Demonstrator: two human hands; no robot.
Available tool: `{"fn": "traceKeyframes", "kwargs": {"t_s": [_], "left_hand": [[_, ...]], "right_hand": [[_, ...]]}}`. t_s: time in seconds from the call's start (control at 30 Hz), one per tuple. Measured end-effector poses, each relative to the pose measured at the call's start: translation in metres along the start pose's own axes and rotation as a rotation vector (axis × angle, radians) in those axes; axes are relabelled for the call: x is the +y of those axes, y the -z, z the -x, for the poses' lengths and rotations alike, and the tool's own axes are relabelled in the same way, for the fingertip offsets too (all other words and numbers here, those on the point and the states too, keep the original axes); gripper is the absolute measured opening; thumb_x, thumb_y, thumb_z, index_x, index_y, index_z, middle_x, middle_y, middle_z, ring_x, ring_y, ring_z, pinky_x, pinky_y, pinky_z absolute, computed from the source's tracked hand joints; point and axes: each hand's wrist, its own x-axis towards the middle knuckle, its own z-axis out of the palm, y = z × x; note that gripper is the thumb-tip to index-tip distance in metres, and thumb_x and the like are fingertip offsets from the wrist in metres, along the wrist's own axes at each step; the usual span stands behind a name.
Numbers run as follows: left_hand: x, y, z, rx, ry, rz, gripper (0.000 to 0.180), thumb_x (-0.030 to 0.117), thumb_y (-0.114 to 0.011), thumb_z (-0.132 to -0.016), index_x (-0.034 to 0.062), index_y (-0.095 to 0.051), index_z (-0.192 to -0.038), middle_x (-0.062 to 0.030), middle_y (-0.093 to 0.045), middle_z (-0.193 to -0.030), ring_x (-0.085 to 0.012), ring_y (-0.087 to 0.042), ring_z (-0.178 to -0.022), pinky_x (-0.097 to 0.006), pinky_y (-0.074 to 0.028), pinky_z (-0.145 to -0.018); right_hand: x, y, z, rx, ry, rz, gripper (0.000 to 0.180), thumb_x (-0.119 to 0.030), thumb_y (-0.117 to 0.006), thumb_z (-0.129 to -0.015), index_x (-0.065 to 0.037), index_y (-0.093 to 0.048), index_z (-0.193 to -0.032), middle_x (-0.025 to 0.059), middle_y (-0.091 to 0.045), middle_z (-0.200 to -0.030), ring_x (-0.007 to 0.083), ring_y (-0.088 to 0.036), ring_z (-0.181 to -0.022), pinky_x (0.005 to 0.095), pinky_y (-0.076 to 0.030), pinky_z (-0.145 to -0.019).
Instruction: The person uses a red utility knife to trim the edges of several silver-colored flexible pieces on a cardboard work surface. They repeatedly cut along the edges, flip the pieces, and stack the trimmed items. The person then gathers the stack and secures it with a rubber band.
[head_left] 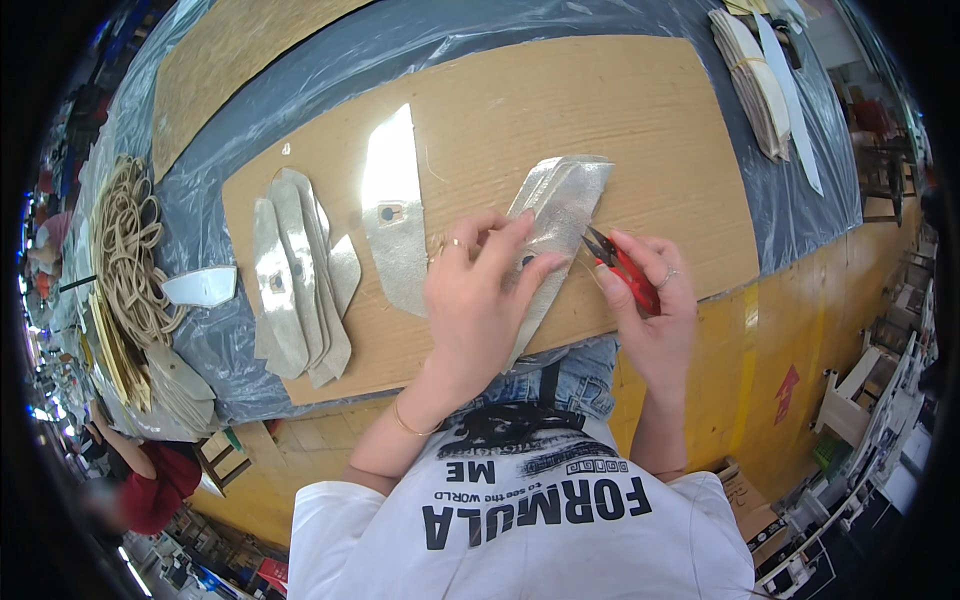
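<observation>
My right hand (664,335) is closed round the red handles of small cutting nippers (634,276). Their dark tips touch or nearly touch the right edge of a stack of shiny silver leather-like pieces (562,205). My left hand (470,305) grips the top piece of this stack from the left, its thumb and index finger bent near a small punched hole. Just left of that hand lies a single silver piece (397,240) with a keyhole-shaped cutout. Farther left, more silver pieces (300,285) lie fanned in an overlapping pile.
Under the work is a brown cardboard sheet (640,110) on a plastic-covered table. Coiled beige cord (130,250) and a small pale piece (200,287) lie left. A banded bundle of pale strips (752,85) lies far right. Another person (160,490) is at lower left.
</observation>
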Motion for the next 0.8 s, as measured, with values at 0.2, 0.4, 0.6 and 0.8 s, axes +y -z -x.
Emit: {"fn": "traceKeyframes", "kwargs": {"t_s": [0.2, 0.4, 0.6, 0.8], "left_hand": [[-0.016, -0.004, 0.014, 0.093, -0.097, 0.089, 0.021, 0.004, -0.075, -0.085, 0.0006, -0.067, -0.104, -0.0113, -0.064, -0.097, -0.0214, -0.062, -0.075, -0.032, -0.049, -0.060], [-0.011, 0.006, 0.015, 0.118, 0.250, 0.618, 0.013, 0.007, -0.054, -0.102, 0.0003, -0.054, -0.113, -0.0023, -0.060, -0.091, -0.0080, -0.056, -0.077, -0.023, -0.046, -0.064], [-0.026, 0.050, -0.005, 0.318, 0.302, 0.363, 0.016, 0.009, -0.053, -0.103, -0.0008, -0.054, -0.116, -0.0043, -0.057, -0.094, -0.0058, -0.053, -0.075, -0.021, -0.043, -0.063], [-0.055, 0.054, -0.023, 0.158, 0.269, -0.202, 0.030, 0.004, -0.059, -0.096, -0.0039, -0.057, -0.125, -0.0235, -0.054, -0.122, -0.0302, -0.059, -0.107, -0.038, -0.049, -0.087]], "right_hand": [[0.000, 0.001, 0.003, -0.019, -0.039, -0.008, 0.033, -0.002, -0.076, -0.083, -0.001, -0.069, -0.116, 0.0123, -0.060, -0.100, 0.0219, -0.063, -0.090, 0.0301, -0.052, -0.078], [-0.006, 0.004, 0.005, -0.112, -0.018, 0.093, 0.031, -0.006, -0.075, -0.086, -0.002, -0.071, -0.116, 0.0113, -0.060, -0.099, 0.0196, -0.063, -0.082, 0.0286, -0.052, -0.068], [-0.007, 0.001, 0.003, -0.124, 0.006, 0.152, 0.032, -0.008, -0.074, -0.086, -0.001, -0.071, -0.118, 0.0113, -0.060, -0.100, 0.0194, -0.063, -0.079, 0.0283, -0.052, -0.067], [-0.008, -0.001, 0.003, -0.077, 0.026, 0.117, 0.032, -0.007, -0.074, -0.085, 0.000, -0.071, -0.117, 0.0120, -0.060, -0.100, 0.0197, -0.062, -0.081, 0.0289, -0.052, -0.069]]}}
